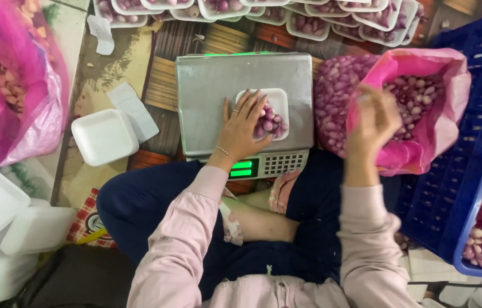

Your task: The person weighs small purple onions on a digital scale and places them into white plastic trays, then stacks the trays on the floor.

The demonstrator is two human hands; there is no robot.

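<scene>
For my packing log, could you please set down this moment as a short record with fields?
Setting: person seated at a flat steel weighing scale with a green lit display
Left hand: rests open on a white foam tray of small purple shallots on the scale
Right hand: blurred, raised by the open pink plastic bag of shallots; grip cannot be told
Nearby: empty white foam tray left of the scale; filled trays in rows behind; blue plastic crate at right

Patterned floor mat (pixel 164 85) w/ scale (pixel 244 100), foam trays (pixel 104 136), onion bag (pixel 412 108).
</scene>
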